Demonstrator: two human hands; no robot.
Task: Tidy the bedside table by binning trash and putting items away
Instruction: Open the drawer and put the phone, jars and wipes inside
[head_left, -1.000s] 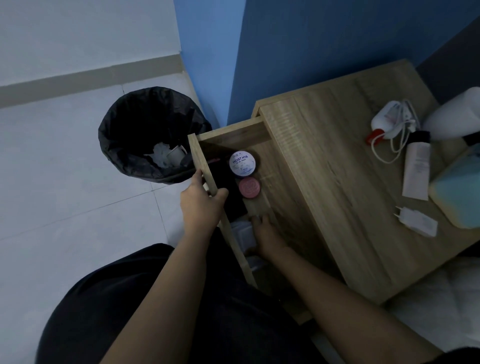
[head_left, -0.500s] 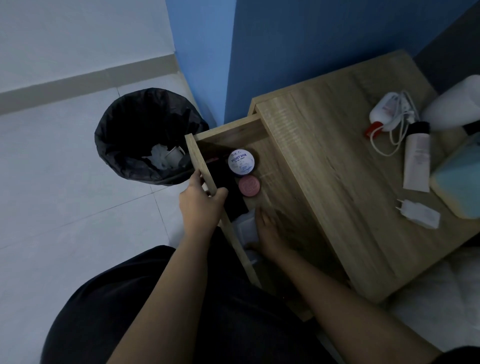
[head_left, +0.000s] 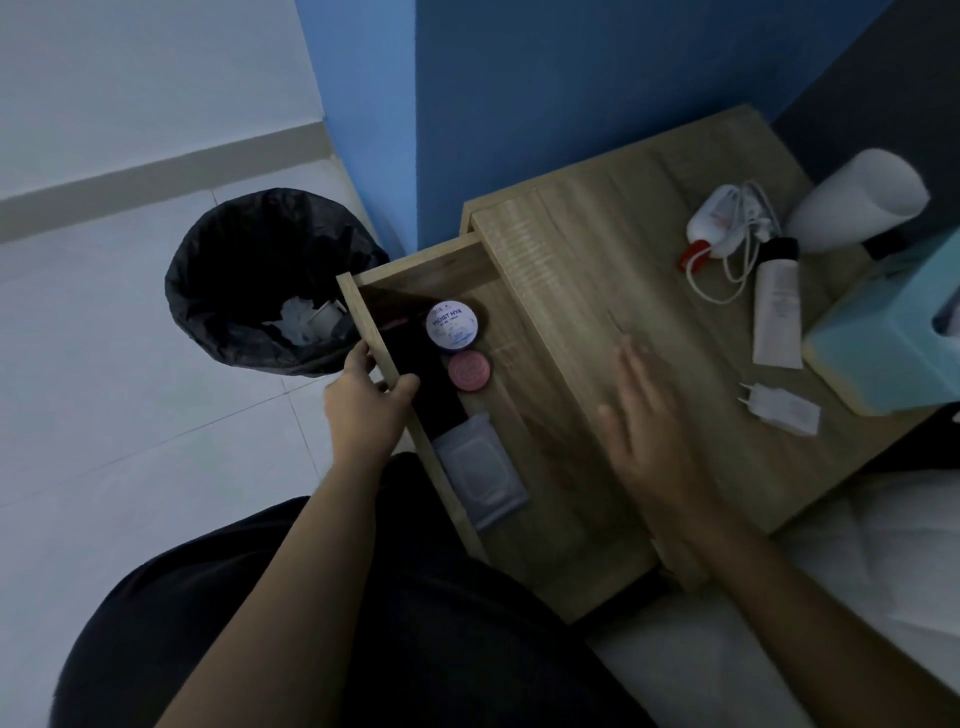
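Observation:
My left hand grips the front panel of the open drawer. Inside the drawer lie a white round jar, a pink round tin, a dark flat item and a pack of wipes. My right hand, blurred and with spread fingers, hovers empty over the wooden bedside table. On the table's right side lie a white charger plug, a white tube with a black cap, and a white bottle with a red tip tangled in a white cable.
A bin with a black liner stands on the tiled floor left of the drawer, holding crumpled paper and a small cup. A teal tissue box and a white lamp shade sit at the table's right edge. White bedding lies bottom right.
My right hand has let go of the pack of wipes in the drawer and risen rightwards over the table top. My left hand still holds the drawer front.

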